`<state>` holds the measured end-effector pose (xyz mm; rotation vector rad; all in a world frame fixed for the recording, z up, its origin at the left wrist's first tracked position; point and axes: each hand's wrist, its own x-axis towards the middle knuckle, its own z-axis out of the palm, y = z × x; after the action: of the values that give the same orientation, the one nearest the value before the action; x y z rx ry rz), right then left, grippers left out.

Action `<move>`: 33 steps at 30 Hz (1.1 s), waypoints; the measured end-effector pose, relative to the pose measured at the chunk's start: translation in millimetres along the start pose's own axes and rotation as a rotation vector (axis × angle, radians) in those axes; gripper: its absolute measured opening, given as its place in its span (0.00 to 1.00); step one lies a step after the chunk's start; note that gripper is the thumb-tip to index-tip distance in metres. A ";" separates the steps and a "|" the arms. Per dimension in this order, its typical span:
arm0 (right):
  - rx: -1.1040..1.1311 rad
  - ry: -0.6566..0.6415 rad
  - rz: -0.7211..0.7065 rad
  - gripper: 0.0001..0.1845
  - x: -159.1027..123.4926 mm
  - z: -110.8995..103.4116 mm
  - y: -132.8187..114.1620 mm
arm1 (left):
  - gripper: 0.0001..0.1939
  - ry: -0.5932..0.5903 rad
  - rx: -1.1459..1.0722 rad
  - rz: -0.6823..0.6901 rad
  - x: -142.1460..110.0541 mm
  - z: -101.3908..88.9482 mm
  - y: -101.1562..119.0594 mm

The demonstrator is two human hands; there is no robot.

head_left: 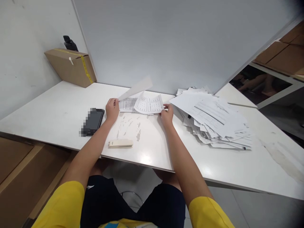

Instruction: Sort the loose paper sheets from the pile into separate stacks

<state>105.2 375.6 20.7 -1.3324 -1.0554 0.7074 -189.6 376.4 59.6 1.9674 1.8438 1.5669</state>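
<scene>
My left hand [112, 109] is closed on the left end of some paper sheets, one of which, a blank-looking sheet [137, 87], slants up above the others. With its fingers pinched, my right hand [167, 114] grips the right edge of a printed sheet [149, 104] that curls at its left side. Under these lies another printed sheet [127, 105]. Near me on the table is a cream stapler [120, 143], touched by neither hand. Left of my left forearm, a black phone [93, 122] lies partly blurred out.
To the right, a messy pile of papers [211, 117] spreads over the white table [147, 155]. A taped cardboard box [71, 67] stands at the back left, with a black object [70, 43] behind it. A grey partition [152, 41] borders the table's back.
</scene>
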 end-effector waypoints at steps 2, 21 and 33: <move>-0.006 0.043 0.011 0.23 -1.3 0.9 -2.9 | 0.13 0.054 -0.010 -0.017 1.2 -1.5 -0.1; 0.214 -0.045 0.266 0.16 14.2 -0.3 -5.3 | 0.16 -0.755 -0.038 0.403 -14.9 -2.8 15.6; 0.147 -0.324 0.083 0.19 9.1 -2.1 -9.9 | 0.25 -0.563 0.148 0.186 -10.1 6.2 -0.9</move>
<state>109.2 381.4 32.4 -1.1633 -1.1830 1.0686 -184.2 372.6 49.8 2.3763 1.6111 0.7823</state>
